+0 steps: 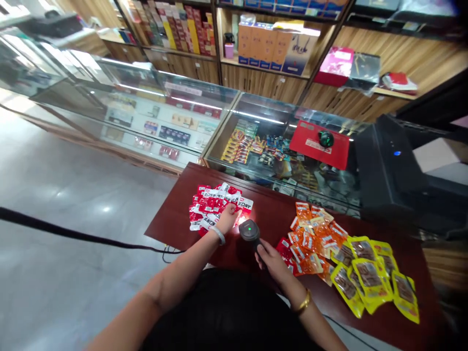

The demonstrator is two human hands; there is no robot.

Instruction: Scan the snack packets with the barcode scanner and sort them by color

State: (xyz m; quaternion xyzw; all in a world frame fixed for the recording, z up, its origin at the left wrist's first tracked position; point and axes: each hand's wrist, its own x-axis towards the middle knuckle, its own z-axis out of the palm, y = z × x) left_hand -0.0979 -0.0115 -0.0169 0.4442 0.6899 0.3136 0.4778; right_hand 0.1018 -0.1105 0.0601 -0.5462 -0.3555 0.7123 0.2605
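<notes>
My right hand [266,256] is wrapped round the handle of a black barcode scanner [249,230], whose green light is lit. Its bright beam falls on the tabletop and the packets just beyond it. At the right edge of a heap of red and white snack packets [210,207], my left hand [229,216] is closed in a pinch on one red and white snack packet [244,204]. Right of the scanner lie orange snack packets [310,239] with some dark red packets [286,251] under their left side. Yellow snack packets [369,273] are piled farther right.
The heaps lie on a dark red wooden table [168,214]. Behind it stands a glass display counter [219,126] bearing a red mat [318,144] and a mouse [325,139]. A black machine [383,165] stands at right. A black cable [91,235] crosses at left.
</notes>
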